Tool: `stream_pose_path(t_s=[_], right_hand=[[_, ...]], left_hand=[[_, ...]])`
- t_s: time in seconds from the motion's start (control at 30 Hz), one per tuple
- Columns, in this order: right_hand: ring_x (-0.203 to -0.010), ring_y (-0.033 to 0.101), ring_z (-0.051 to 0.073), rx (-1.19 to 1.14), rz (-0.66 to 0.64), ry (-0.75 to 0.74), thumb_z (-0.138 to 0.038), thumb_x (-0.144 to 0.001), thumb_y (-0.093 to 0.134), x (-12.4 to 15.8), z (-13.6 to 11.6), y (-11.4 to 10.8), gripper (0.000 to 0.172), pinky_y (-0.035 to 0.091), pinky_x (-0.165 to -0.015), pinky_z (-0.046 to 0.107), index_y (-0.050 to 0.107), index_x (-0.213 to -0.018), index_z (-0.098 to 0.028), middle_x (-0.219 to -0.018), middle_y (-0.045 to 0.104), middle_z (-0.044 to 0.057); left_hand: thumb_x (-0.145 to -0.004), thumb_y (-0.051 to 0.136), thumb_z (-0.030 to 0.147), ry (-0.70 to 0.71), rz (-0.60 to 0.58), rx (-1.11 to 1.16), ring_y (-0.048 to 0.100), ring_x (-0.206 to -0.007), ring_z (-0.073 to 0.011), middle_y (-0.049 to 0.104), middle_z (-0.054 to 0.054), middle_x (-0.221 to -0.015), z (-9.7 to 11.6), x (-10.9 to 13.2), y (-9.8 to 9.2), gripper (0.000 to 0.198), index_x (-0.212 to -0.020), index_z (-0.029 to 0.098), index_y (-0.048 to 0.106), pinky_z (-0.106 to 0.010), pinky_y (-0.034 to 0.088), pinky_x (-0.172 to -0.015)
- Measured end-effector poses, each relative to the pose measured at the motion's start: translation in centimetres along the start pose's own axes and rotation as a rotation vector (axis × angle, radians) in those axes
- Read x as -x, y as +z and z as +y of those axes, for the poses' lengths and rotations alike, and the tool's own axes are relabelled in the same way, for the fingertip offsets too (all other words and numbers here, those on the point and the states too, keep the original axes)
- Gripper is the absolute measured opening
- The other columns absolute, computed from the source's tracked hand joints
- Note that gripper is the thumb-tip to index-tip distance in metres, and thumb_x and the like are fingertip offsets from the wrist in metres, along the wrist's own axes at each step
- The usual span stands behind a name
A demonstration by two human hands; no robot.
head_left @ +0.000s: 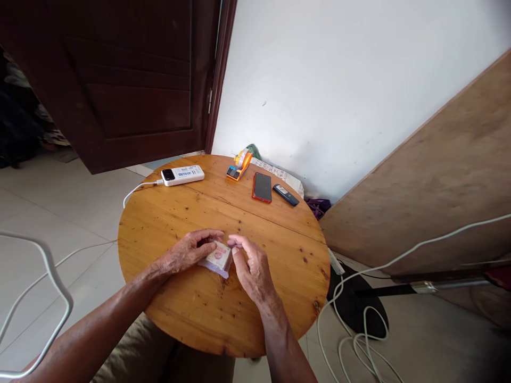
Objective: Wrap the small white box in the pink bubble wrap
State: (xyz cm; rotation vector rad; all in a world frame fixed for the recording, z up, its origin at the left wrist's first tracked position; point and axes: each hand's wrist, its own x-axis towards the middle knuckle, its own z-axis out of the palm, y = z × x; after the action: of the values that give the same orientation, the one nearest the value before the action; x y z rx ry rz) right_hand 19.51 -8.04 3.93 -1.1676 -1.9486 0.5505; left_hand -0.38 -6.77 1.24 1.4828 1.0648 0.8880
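Observation:
A small, flat block-shaped packet (pixel 219 255), pale with pinkish-red print, lies on the round wooden table in front of me. Clear plastic film wraps it and shows along its near side. My left hand (pixel 191 249) grips it from the left, thumb on the top face and fingers along the far side. At its right end is my right hand (pixel 251 266), fingers loosely bent and a little apart, thumb close beside the packet's corner. Whether the right fingertips touch the film is too fine to make out.
On the table (pixel 167 215) are a white power bank (pixel 182 175) with a cable, an orange tape dispenser (pixel 240 164), a red-edged phone (pixel 262 187) and a dark handheld device (pixel 286 194). A white cable (pixel 369 255) loops at right. A dark door (pixel 147 90) stands behind.

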Motion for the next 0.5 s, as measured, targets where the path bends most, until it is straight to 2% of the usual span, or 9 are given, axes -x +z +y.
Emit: stream_pose_path(t_s=[0.23,0.4,0.5], right_hand=[[-0.090,0.068,0.021,0.026,0.235,-0.013,-0.017,-0.092,0.048,-0.15,0.21,-0.32,0.019,0.050,-0.083,0.035,0.065,-0.098,-0.023,-0.095,0.074,0.004],[-0.087,0.068,0.019,0.028,0.208,-0.161,-0.011,-0.086,0.053,-0.38,-0.12,-0.26,0.018,0.047,-0.081,0.035,0.066,-0.086,-0.023,-0.090,0.073,0.002],[-0.088,0.068,0.019,0.018,0.199,-0.180,-0.010,-0.085,0.054,-0.43,-0.22,-0.16,0.017,0.047,-0.082,0.035,0.066,-0.083,-0.023,-0.091,0.073,0.002]], left_hand=[[-0.083,0.062,0.048,-0.022,0.046,0.121,0.064,-0.094,-0.0227,0.068,-0.009,-0.115,0.26,0.23,-0.07,0.050,-0.122,0.017,0.063,-0.032,0.050,-0.081],[-0.078,0.068,0.046,-0.020,0.125,0.253,0.064,-0.095,-0.0231,0.070,-0.009,-0.109,0.22,0.10,-0.34,0.056,-0.125,0.016,0.059,-0.035,0.050,-0.085],[-0.074,0.072,0.042,-0.020,0.187,0.282,0.064,-0.093,-0.0221,0.070,-0.009,-0.104,-0.10,-0.04,-0.45,0.057,-0.123,0.015,0.060,-0.035,0.049,-0.086]])
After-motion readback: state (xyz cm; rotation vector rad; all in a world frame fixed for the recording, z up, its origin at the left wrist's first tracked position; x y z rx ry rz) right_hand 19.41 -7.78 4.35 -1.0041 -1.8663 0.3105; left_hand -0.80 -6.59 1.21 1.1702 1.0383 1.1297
